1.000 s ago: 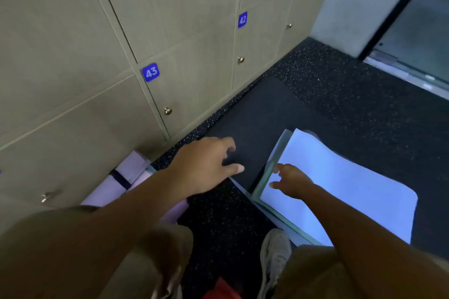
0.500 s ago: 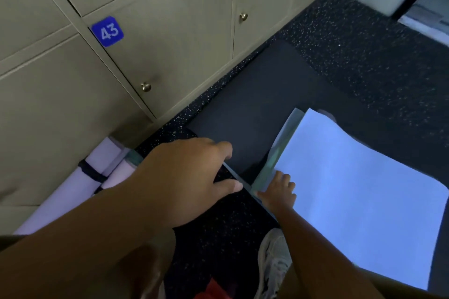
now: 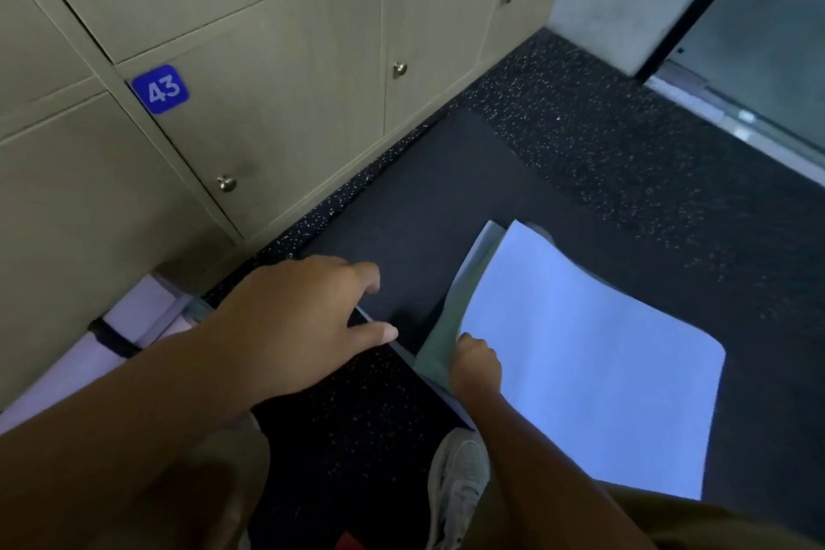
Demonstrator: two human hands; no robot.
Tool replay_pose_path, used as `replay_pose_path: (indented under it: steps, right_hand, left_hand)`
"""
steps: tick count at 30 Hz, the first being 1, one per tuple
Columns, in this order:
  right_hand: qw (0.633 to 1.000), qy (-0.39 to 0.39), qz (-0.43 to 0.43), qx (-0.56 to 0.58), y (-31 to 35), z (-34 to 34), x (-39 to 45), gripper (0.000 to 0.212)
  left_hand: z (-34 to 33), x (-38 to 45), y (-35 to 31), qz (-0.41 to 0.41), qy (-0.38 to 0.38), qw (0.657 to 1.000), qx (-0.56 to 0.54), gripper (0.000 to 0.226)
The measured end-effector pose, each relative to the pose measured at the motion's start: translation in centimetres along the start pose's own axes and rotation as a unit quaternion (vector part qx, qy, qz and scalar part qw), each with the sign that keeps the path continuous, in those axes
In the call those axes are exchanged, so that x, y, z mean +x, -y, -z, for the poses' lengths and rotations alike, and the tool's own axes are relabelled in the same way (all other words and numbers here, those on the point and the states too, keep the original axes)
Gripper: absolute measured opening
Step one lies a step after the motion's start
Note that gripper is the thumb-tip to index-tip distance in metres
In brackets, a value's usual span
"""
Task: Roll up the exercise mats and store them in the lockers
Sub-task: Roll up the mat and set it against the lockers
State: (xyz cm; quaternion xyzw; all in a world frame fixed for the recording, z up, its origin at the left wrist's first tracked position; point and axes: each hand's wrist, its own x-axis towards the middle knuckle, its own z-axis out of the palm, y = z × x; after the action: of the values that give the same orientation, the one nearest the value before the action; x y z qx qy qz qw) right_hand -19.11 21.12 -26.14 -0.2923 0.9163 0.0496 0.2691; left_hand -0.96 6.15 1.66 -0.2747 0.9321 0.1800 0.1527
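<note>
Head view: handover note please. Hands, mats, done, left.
Left hand: open, reaching over the near end of the dark mat, lying flat beside the lockers.
Right hand: fingers curled at the near edge of the blue mat, which lies flat over a greenish mat.
Done: lilac rolled mats strapped, lying on the floor by the lockers, not stored.
Left: roll the flat mats, open a locker, store all.

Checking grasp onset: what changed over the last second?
The right hand came down from above the blue mat to its near-left edge, fingers now curled there. The left hand sank to the dark mat corner, fingers spread. Unchanged: mats flat, rolled mats by the closed lockers.
</note>
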Motion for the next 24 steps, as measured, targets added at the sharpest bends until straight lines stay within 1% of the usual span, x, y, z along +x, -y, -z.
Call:
replay_pose_path:
  steps: [3, 5, 11, 14, 16, 18, 20, 22, 24]
  right_hand:
    - [0.998, 0.005, -0.015, 0.065, -2.1, 4.3, -1.0, 0.024]
    - [0.996, -0.01, -0.007, 0.083, -3.9, 8.0, -2.2, 0.024]
    - [0.995, -0.074, 0.049, 0.042, -8.0, 20.3, -8.3, 0.028]
    - [0.991, -0.113, 0.069, -0.02, -10.1, 23.0, -13.5, 0.025]
    - [0.989, -0.131, 0.065, -0.021, -11.5, 23.4, -16.3, 0.025]
    - [0.982, -0.175, 0.064, 0.029, -12.5, 23.8, -18.4, 0.023]
    - [0.966, -0.241, 0.068, 0.058, -12.8, 24.6, -20.0, 0.03]
    - [0.946, -0.302, 0.1, 0.068, -12.2, 25.4, -21.5, 0.039]
    - [0.923, -0.348, 0.151, 0.061, -11.0, 26.0, -22.9, 0.043]
  left_hand:
    - [0.5, 0.1, -0.4, -0.015, -0.022, 1.0, -0.01, 0.053]
    - [0.8, 0.2, -0.9, -0.027, -0.024, 0.999, -0.022, 0.051]
    - [2.1, 0.0, -3.7, -0.083, -0.039, 0.994, -0.056, 0.05]
    - [2.8, -0.4, -5.2, -0.111, -0.043, 0.99, -0.073, 0.049]
    - [3.1, -0.6, -6.2, -0.125, -0.057, 0.987, -0.078, 0.05]
    - [3.2, -1.0, -7.1, -0.139, -0.068, 0.984, -0.086, 0.05]
    - [3.1, -1.3, -8.1, -0.151, -0.075, 0.981, -0.096, 0.049]
    - [2.8, -1.4, -9.0, -0.165, -0.089, 0.976, -0.111, 0.05]
    - [2.4, -1.3, -10.0, -0.188, -0.122, 0.966, -0.13, 0.058]
